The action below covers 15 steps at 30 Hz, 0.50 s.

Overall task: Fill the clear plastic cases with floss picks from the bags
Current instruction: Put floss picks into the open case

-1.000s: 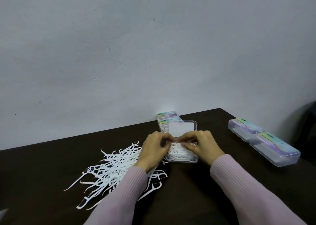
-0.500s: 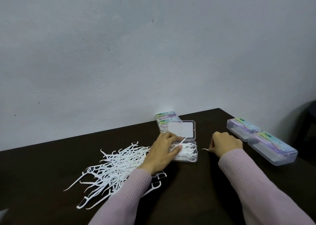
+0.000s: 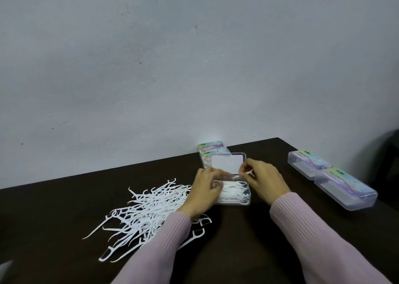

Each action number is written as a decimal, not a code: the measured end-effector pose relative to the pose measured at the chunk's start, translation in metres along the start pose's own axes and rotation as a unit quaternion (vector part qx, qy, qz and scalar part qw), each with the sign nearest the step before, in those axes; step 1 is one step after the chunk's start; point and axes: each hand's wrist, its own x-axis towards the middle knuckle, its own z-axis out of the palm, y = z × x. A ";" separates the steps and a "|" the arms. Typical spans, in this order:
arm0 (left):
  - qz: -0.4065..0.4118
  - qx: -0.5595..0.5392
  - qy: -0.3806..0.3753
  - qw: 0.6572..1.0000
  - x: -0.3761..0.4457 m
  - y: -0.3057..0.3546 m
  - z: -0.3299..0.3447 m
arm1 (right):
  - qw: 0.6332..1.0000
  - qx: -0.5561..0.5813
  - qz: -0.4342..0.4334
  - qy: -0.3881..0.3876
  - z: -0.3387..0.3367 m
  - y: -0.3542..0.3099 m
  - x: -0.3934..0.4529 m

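An open clear plastic case [image 3: 241, 200] stands mid-table, its lid [image 3: 226, 164] tipped up at the back and white floss picks lying inside. My left hand [image 3: 203, 192] rests on the case's left end with fingers over the picks in it. My right hand [image 3: 264, 181] hovers at the case's right back corner and pinches a single white floss pick [image 3: 249, 173] between thumb and fingers. A loose heap of white floss picks [image 3: 149, 210] is spread on the dark table to the left of the case.
Two closed cases with coloured labels [image 3: 212, 151] sit against the wall behind the open case. Two more closed labelled cases [image 3: 311, 166] [image 3: 347, 189] lie at the right, near the table's edge. The dark table [image 3: 237, 251] ends at a grey wall.
My right hand went out to the right of the case, picked up one stray pick from the table, and has come back to the case's right back corner. My left hand stayed on the case.
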 end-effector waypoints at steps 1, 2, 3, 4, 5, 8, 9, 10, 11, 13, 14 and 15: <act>-0.013 -0.033 0.007 0.999 -0.001 0.000 -0.002 | 0.999 0.032 -0.019 -0.003 0.003 -0.002 0.000; -0.024 -0.075 0.016 0.997 -0.001 0.001 -0.004 | 0.997 0.062 -0.035 -0.005 0.006 -0.004 0.000; -0.032 -0.114 0.024 0.993 -0.001 0.000 -0.007 | 0.995 0.086 -0.048 -0.011 0.008 -0.005 0.000; -0.037 -0.138 0.029 0.989 -0.001 0.000 -0.009 | 0.993 0.099 -0.058 -0.019 0.010 -0.006 0.000; -0.040 -0.146 0.035 0.988 -0.001 -0.001 -0.012 | 0.992 0.104 -0.065 -0.026 0.012 -0.006 0.000; -0.045 -0.142 0.053 0.987 -0.001 -0.003 -0.016 | 0.994 0.078 -0.069 -0.040 0.014 -0.005 -0.001; -0.046 -0.136 0.060 0.988 -0.001 -0.004 -0.016 | 0.995 0.066 -0.065 -0.038 0.014 -0.005 -0.001; -0.046 -0.126 0.066 0.989 -0.001 -0.004 -0.017 | 0.996 0.053 -0.061 -0.033 0.013 -0.004 0.000; -0.045 -0.113 0.070 0.990 -0.002 -0.004 -0.017 | 0.997 0.038 -0.060 -0.028 0.012 -0.004 0.000; -0.040 -0.089 0.069 0.993 -0.002 -0.005 -0.018 | 0.998 -0.005 -0.061 -0.024 0.010 -0.001 0.000; -0.034 -0.072 0.066 0.995 -0.003 -0.006 -0.018 | 0.997 -0.023 -0.062 -0.029 0.009 -0.001 0.000; -0.028 -0.052 0.062 0.996 -0.003 -0.007 -0.017 | 0.997 -0.033 -0.060 -0.038 0.009 0.000 0.000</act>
